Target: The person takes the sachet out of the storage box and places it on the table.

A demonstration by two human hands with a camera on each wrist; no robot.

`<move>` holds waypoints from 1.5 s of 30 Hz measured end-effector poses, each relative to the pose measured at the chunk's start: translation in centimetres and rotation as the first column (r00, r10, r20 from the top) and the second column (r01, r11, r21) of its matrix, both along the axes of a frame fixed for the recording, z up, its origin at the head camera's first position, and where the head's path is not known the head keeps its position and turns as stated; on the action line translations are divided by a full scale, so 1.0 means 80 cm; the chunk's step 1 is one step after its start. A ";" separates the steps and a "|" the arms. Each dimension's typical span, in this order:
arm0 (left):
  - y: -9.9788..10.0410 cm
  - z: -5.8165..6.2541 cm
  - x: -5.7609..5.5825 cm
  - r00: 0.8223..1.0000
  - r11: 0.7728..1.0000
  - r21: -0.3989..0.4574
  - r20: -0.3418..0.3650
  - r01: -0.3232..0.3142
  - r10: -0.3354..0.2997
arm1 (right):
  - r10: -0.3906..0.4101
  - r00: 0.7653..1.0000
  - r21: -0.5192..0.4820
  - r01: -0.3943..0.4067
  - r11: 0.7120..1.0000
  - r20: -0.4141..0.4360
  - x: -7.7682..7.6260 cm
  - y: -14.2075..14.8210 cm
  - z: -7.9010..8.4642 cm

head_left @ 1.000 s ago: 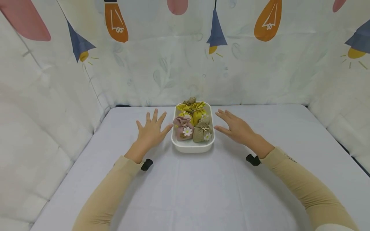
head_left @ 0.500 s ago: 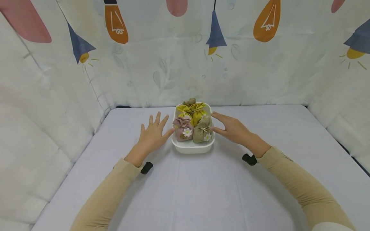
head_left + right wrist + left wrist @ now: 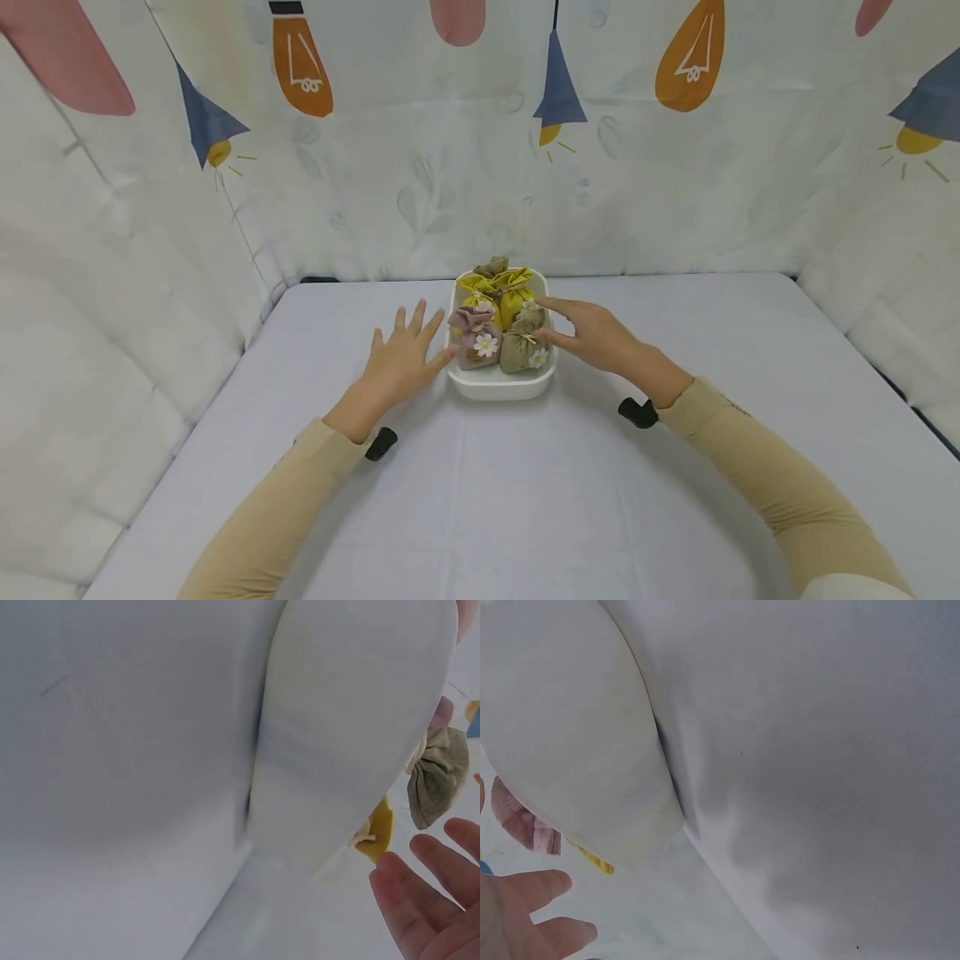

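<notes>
A white tray (image 3: 501,390) full of small drawstring pouches stands toward the far side of the table. A pink pouch (image 3: 474,357) with a white flower sits at its front left, beside a grey-green pouch (image 3: 516,352). Behind these are yellow pouches (image 3: 513,302) and another grey-green one (image 3: 492,266). My left hand (image 3: 397,362) spreads its fingers beside the tray, thumb tip at the left rim. My right hand (image 3: 600,337) reaches over the right rim, thumb and fingers apart, tips overlapping the front grey-green pouch in the head view. Neither hand grips anything.
A pale cloth covers the table (image 3: 525,500). Behind it hangs a white curtain (image 3: 465,167) printed with lamps and bulbs, continuing along both sides. Dark cameras (image 3: 381,443) sit under the wrists. In the left wrist view, the tray's outer wall (image 3: 585,727) fills much of the upper left.
My right hand has moved left, from beside the tray to over its right rim and the grey-green pouch. My left hand has shifted slightly right, its thumb now at the left rim.
</notes>
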State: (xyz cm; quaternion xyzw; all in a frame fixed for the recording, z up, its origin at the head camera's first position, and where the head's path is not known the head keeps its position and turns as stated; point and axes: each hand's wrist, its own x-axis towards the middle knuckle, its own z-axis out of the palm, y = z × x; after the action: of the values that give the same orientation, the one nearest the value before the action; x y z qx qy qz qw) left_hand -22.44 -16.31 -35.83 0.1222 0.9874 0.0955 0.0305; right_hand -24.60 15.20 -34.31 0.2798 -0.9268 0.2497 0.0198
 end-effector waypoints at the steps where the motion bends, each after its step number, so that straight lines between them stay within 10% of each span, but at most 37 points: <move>1: 0.001 0.000 0.001 1.000 1.000 0.000 -0.003 0.004 -0.004 | 0.001 1.000 -0.007 -0.001 1.000 0.008 -0.001 -0.001 0.000; 20: 0.007 -0.005 0.008 0.999 0.998 -0.033 0.029 0.046 -0.045 | 0.083 0.977 -0.183 -0.047 0.982 0.198 -0.023 -0.006 0.007; 45: 0.005 -0.009 0.009 0.996 0.996 -0.045 0.047 0.080 -0.078 | 0.080 0.928 -0.088 -0.051 0.995 0.364 -0.053 -0.006 0.008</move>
State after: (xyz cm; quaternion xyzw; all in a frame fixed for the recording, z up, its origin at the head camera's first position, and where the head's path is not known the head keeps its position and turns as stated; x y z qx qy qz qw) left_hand -21.76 -15.93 -36.54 0.1584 0.9828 0.0738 0.0592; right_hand -28.88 14.71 -33.64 0.2582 -0.8940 0.3334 -0.1511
